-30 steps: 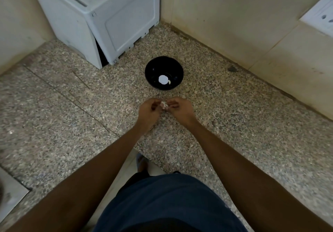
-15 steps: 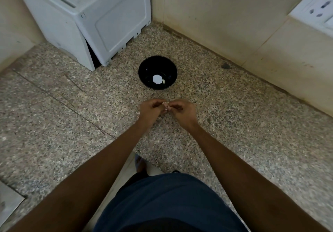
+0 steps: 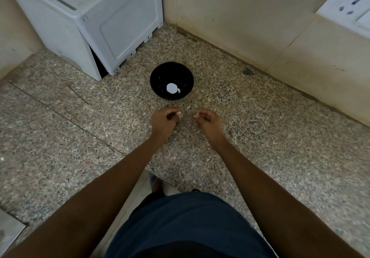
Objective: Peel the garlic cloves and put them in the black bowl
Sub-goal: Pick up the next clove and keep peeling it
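Open table (image 3: 260, 137) btwn hands and black bowl (image 3: 171, 73); white appliance (image 3: 96, 23) crowds bowl's left-rear, wall (image 3: 230, 17) closes off back and right.

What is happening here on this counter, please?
A person is peeling garlic over a speckled granite counter. The left hand and the right hand are held apart, just in front of a round black bowl. Each hand pinches a small pale piece in its fingers; whether it is clove or skin is too small to tell. In the bowl lie a white disc-shaped spot and one small pale garlic clove.
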